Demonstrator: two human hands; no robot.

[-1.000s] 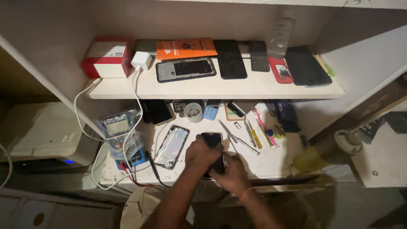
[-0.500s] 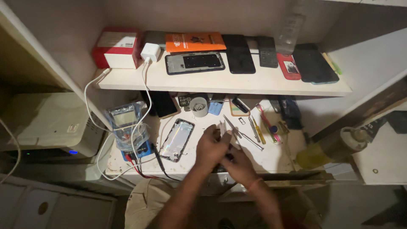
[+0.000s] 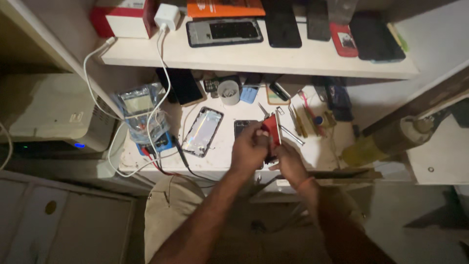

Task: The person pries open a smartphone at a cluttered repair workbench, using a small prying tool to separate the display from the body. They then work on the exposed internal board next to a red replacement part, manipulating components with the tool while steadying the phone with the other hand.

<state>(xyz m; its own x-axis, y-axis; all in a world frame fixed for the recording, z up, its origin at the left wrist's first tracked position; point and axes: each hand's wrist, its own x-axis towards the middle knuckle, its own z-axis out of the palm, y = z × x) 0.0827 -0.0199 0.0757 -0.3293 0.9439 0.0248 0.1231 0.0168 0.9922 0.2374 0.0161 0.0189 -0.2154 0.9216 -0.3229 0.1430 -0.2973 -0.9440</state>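
Holding a red phone [image 3: 271, 133] tilted on edge above the front of the worktop [image 3: 222, 154], I grip it with my left hand [image 3: 249, 151] from the left while my right hand [image 3: 289, 164] pinches its lower end, though the dim light blurs my fingertips. An opened phone frame [image 3: 202, 132] lies just left, tweezers [image 3: 292, 134] just right.

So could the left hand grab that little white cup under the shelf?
Probably not right now: the left hand helps the right hand hold the red phone part. The white cup itself stands uncovered, nothing blocking.
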